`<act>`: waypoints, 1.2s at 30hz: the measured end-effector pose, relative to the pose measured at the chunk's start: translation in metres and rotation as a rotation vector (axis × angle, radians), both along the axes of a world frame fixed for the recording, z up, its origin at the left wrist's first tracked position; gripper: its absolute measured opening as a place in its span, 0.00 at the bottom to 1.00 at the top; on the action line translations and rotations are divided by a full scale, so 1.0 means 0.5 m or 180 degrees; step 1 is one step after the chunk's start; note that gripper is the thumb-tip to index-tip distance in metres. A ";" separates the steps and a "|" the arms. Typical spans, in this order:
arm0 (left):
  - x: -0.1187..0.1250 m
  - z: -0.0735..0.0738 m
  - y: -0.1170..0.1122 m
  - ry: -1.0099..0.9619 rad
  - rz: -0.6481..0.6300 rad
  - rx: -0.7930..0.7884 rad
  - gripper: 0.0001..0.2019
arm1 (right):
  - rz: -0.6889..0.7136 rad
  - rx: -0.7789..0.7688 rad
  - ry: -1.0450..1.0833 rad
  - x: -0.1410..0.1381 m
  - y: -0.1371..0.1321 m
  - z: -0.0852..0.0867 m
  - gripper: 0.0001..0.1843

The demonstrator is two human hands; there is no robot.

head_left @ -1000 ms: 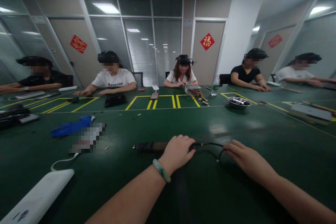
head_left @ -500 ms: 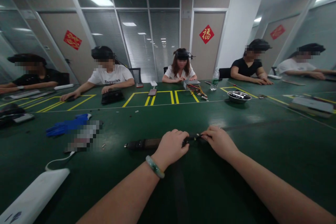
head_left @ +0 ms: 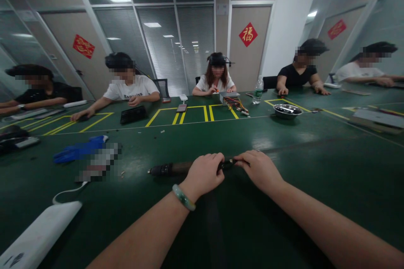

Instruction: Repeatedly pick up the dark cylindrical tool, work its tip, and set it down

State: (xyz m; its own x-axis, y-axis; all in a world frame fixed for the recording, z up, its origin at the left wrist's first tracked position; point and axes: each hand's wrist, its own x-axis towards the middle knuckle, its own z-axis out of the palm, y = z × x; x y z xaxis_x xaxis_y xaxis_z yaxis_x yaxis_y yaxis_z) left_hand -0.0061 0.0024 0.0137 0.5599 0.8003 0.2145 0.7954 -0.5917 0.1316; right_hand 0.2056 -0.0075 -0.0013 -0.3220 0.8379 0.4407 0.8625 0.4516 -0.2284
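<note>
Right grip (head_left: 260, 170) drawn nearer left grip (head_left: 205, 174), screwdriver (head_left: 170, 169) held

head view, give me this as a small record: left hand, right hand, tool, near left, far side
left hand: closed over dark tool
right hand: fingertips pinching dark cable by the tool's end
tool: cylindrical, metal tip toward picture left
near left: blue glove, white device
far side: bottle, metal bowl

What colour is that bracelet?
The bracelet is pale green with darker green patches; it shows in the head view.
</note>
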 end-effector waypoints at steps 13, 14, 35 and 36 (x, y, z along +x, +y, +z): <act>-0.002 -0.015 0.008 -0.0338 -0.0177 0.0038 0.07 | 0.0389 0.0273 -0.0675 -0.012 -0.006 -0.003 0.08; -0.002 -0.015 0.008 -0.0342 -0.0188 0.0035 0.07 | 0.0417 0.0274 -0.0683 -0.011 -0.006 -0.004 0.08; -0.004 -0.024 0.015 -0.0597 -0.0324 0.0145 0.07 | 0.0506 0.0193 -0.0406 -0.007 0.011 -0.020 0.05; -0.004 -0.023 0.015 -0.0589 -0.0326 0.0145 0.07 | 0.0517 0.0190 -0.0378 -0.007 0.012 -0.021 0.05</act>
